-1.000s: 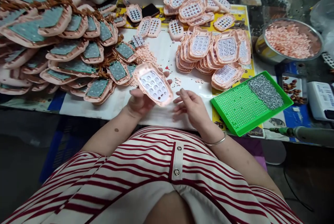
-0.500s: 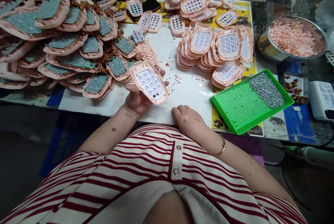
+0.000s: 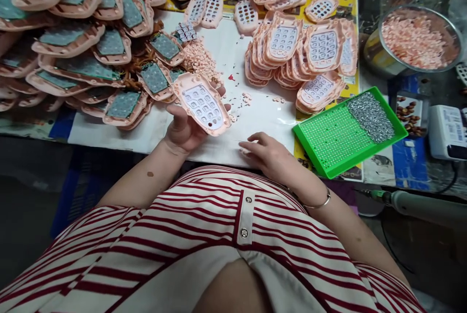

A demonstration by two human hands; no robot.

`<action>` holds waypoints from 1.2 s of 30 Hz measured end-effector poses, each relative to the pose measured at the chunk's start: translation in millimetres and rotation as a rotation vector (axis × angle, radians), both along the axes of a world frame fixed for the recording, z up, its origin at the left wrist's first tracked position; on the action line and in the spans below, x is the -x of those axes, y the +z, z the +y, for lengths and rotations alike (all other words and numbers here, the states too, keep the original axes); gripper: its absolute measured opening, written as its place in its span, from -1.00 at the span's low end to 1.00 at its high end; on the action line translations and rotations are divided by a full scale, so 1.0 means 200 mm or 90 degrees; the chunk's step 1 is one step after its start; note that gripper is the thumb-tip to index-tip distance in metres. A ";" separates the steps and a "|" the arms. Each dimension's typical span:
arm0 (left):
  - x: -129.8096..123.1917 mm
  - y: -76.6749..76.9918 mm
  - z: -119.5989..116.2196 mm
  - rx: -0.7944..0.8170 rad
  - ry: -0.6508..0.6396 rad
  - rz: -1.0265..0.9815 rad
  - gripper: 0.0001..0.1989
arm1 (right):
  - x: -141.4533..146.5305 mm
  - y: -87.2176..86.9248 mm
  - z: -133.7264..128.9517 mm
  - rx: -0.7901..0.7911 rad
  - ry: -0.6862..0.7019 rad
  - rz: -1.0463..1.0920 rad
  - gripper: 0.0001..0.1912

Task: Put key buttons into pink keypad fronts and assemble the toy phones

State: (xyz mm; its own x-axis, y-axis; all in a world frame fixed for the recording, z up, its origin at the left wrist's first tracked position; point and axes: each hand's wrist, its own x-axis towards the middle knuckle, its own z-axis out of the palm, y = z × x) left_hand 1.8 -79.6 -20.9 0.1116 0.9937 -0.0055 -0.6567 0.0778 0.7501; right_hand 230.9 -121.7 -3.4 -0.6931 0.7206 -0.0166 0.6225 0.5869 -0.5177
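Observation:
My left hand (image 3: pixel 182 130) holds up a pink plastic shell (image 3: pixel 186 90) with a white keypad sheet (image 3: pixel 203 105) set in it. The thumb lies along the near side and fingertips show past the far edge. My right hand (image 3: pixel 273 157) rests low over the white sheet (image 3: pixel 264 125) at the table's front edge, palm down, its fingers apart and partly bent. Nothing can be made out in it. Beyond the shell lies a heap of small pink pieces (image 3: pixel 200 57), with a few more pink bits (image 3: pixel 247 99) scattered on the sheet.
Pink shells with greenish boards (image 3: pixel 122 104) are piled at left. Stacked keypad shells (image 3: pixel 282 38) stand at the back right. A green tray (image 3: pixel 324 140) of metal screws (image 3: pixel 374 118), a metal bowl (image 3: pixel 375 57) of pink pieces and an electric screwdriver (image 3: pixel 412 203) are on the right.
My right hand has uncurled, its fingers now lifted and spread. The shell stays in my left hand. The view has shifted slightly, so the table items appear higher.

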 end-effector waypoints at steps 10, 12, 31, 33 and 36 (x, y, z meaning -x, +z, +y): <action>-0.01 -0.01 -0.01 0.008 -0.003 0.029 0.01 | -0.02 0.03 0.02 0.023 0.009 -0.030 -0.86; -0.02 -0.02 -0.02 -0.003 -0.029 0.022 -0.03 | -0.02 0.03 0.03 0.025 -0.105 0.133 -0.91; -0.09 -0.01 -0.07 0.093 -0.178 -0.019 0.01 | 0.10 0.11 0.10 -0.158 -0.085 0.141 -0.78; -0.09 0.00 -0.07 0.079 -0.181 -0.007 -0.02 | 0.09 0.12 0.09 -0.185 -0.059 0.110 -0.77; -0.08 0.01 -0.07 0.080 -0.175 -0.003 -0.02 | 0.07 0.14 0.08 -0.172 -0.027 0.089 -0.78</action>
State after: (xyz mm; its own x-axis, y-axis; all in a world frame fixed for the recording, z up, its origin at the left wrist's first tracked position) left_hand 18.0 -93.1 -19.4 0.3766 0.9178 -0.1258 -0.6011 0.3454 0.7207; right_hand 216.1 -105.6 25.2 -0.6448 0.7139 0.2731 0.5823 0.6902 -0.4295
